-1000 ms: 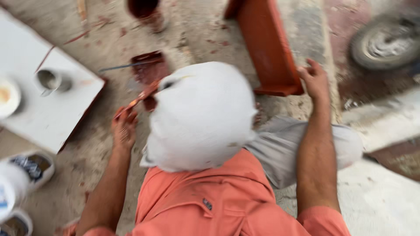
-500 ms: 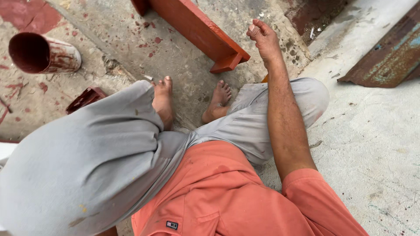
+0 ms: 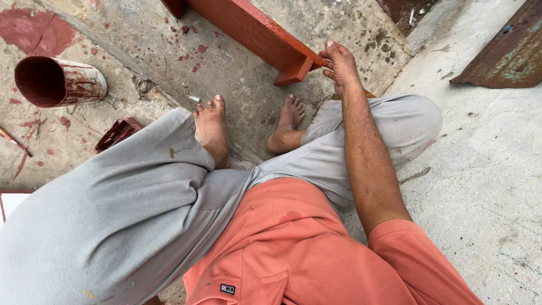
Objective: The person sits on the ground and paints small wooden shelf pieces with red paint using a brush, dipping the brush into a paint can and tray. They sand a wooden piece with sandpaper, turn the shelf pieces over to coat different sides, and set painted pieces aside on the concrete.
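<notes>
Right hand [image 3: 340, 66] grips the end of one red-painted wooden beam [image 3: 254, 31], fingers curled on it. Two bare feet [image 3: 213, 129] rest on the concrete floor [image 3: 480, 186]; one paint-stained can [image 3: 59, 82] lies tipped nearby. Left hand is out of sight.

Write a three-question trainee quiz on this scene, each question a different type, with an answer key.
1. True or false: the right hand touches the end of the red-painted wooden beam.
2. Multiple choice: how does the paint-stained cylindrical metal can lie? A) upright B) on its side, its opening facing the camera C) upside down on the beam
3. Fill in: the person's bare feet rest on the paint-spattered ______ floor.

Key:
1. True; the fingers rest at the beam's near end, though whether the grip is closed cannot be told.
2. B
3. Concrete
</notes>
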